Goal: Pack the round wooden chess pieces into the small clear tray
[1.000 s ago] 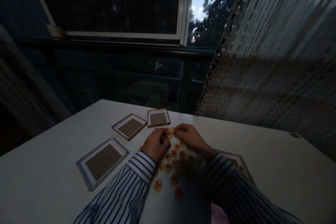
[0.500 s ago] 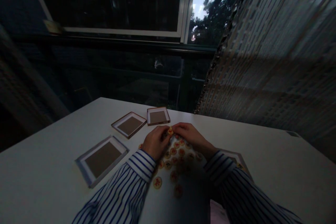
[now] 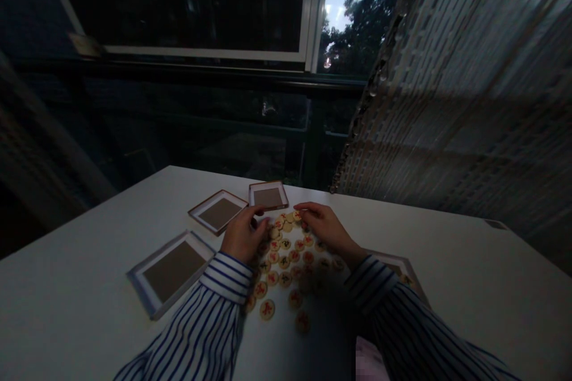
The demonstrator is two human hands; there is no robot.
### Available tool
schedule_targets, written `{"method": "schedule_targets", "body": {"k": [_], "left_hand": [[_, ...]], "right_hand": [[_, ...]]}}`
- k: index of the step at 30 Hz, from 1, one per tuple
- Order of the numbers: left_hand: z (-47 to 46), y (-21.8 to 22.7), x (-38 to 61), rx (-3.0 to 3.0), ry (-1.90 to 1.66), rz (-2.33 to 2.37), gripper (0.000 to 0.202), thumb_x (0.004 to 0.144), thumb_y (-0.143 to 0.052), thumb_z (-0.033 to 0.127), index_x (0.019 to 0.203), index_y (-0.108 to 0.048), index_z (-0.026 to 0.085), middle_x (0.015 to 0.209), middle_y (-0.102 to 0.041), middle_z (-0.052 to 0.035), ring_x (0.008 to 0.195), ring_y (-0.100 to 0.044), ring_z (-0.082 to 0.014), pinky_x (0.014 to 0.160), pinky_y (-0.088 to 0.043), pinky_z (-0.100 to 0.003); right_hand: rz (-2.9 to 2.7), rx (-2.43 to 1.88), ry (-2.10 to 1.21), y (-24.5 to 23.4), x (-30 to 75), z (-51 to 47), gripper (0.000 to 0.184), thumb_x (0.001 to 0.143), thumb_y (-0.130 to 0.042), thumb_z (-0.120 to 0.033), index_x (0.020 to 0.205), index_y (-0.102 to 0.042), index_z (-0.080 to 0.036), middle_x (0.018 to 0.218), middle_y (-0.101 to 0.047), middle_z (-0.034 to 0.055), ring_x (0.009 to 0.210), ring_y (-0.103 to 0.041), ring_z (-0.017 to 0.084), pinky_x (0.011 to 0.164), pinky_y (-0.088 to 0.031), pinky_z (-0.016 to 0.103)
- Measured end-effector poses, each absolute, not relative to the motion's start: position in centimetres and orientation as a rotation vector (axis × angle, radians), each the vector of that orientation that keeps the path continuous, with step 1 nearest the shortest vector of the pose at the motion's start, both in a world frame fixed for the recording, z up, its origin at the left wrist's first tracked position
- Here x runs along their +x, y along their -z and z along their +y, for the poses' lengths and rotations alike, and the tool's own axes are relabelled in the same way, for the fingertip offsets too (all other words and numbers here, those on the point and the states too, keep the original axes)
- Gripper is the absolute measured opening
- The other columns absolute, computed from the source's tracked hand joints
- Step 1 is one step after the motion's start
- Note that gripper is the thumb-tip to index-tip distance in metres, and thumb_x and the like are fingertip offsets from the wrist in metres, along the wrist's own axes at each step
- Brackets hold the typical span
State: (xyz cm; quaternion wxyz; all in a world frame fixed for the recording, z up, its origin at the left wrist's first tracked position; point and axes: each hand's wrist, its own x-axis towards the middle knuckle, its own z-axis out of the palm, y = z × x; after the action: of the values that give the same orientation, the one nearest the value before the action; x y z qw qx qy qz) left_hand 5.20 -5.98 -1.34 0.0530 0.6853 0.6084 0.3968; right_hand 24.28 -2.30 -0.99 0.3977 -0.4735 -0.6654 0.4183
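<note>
Round wooden Chinese chess pieces (image 3: 285,261) with red or black characters lie scattered on the white table between my hands, several of them overlapping at the far end. My right hand (image 3: 329,230) pinches one Chinese chess piece (image 3: 297,215) with a red mark at its fingertips, just above the far end of the cluster. To the left, my left hand (image 3: 243,235) is empty, its thumb and fingers curved and apart, next to the pieces at the cluster's left edge. My right forearm and its shadow darken the pieces nearest it.
Three shallow trays stand on the left: a near one (image 3: 203,242), a middle one (image 3: 193,218) and a far one (image 3: 285,205). Another tray (image 3: 413,274), holding some pieces, is partly behind my right sleeve. A window and railing back the white table (image 3: 451,256); a bead curtain (image 3: 429,149) hangs right.
My left hand has moved left, away from the chess piece that both hands were at, uncovering more pieces. The right hand keeps its place, the piece at its fingertips.
</note>
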Motion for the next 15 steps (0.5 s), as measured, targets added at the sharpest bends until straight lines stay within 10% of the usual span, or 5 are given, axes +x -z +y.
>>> {"method": "schedule_targets", "body": {"k": [15], "left_hand": [[-5.7,2.9,6.3,2.526,-0.648,1.838,0.021,0.076,-0.047,0.031,0.088,-0.062,0.022,0.087,-0.063,-0.0060,0.085,-0.053,-0.0220,0.074,-0.038,-0.035]], "right_hand": [[-2.313,-1.445,-0.379,1.3,24.5,-3.6,0.031,0.077,-0.045,-0.030,0.104,-0.057,-0.022,0.096,-0.063,0.0028,0.087,-0.056,0.017,0.073,-0.036,0.025]]}}
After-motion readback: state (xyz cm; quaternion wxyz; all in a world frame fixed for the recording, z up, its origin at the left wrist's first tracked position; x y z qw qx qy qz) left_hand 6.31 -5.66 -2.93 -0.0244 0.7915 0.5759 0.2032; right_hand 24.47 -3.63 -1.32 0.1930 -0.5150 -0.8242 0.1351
